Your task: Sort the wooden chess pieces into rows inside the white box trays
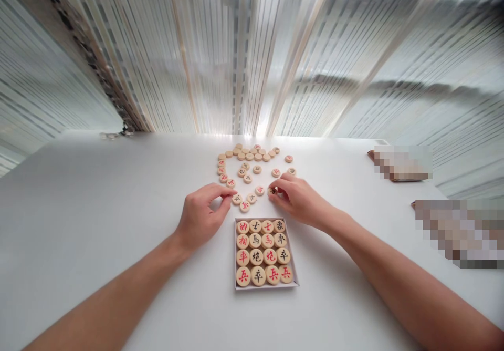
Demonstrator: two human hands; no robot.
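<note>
My left hand (pixel 207 210) is closed, thumb and forefinger together at the left edge of a black-marked xiangqi piece (pixel 237 199). What those fingertips hold, if anything, is hidden. Between the fingers of my right hand (pixel 293 196) is another black-marked xiangqi piece (pixel 272 191), partly covered. Several loose pieces lie between the hands, among them a red-marked piece (pixel 244 206). Nearer to me, a shallow square box (pixel 266 288) holds round wooden pieces in four rows, red and black characters facing up.
Beyond my hands, more xiangqi pieces (pixel 250 156) are scattered over the white table (pixel 157 167), some with blank sides up. Two blurred-out objects lie at the right, a farther one (pixel 405 164) and a nearer one (pixel 460 233). Sheer striped curtains (pixel 220 51) hang behind the table.
</note>
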